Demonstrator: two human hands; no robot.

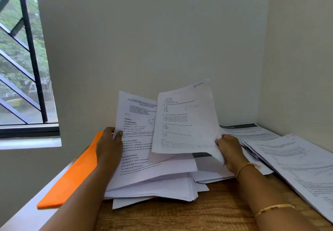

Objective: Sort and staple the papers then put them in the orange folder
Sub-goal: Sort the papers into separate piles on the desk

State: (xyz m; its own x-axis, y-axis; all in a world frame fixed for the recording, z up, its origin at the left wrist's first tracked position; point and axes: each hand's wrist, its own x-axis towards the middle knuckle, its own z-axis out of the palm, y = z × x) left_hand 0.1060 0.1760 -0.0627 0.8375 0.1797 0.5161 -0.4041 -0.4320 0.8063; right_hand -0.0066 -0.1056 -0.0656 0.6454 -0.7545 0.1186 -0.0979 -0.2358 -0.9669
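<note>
Two upright sheets [137, 131] [185, 119], one orange folder [72, 176]

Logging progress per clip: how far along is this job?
Early. Possibly done: a side stack at right. In hand: left hand holds one sheet, right hand another sheet, above the loose pile. Left: stapling, no stapler visible, and filling the orange folder.

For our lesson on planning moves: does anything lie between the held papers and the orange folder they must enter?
Yes. The left hand, holding a sheet, and its forearm lie across the orange folder, which rests flat at the left of the table. The pile of papers crowds its right side.
</note>
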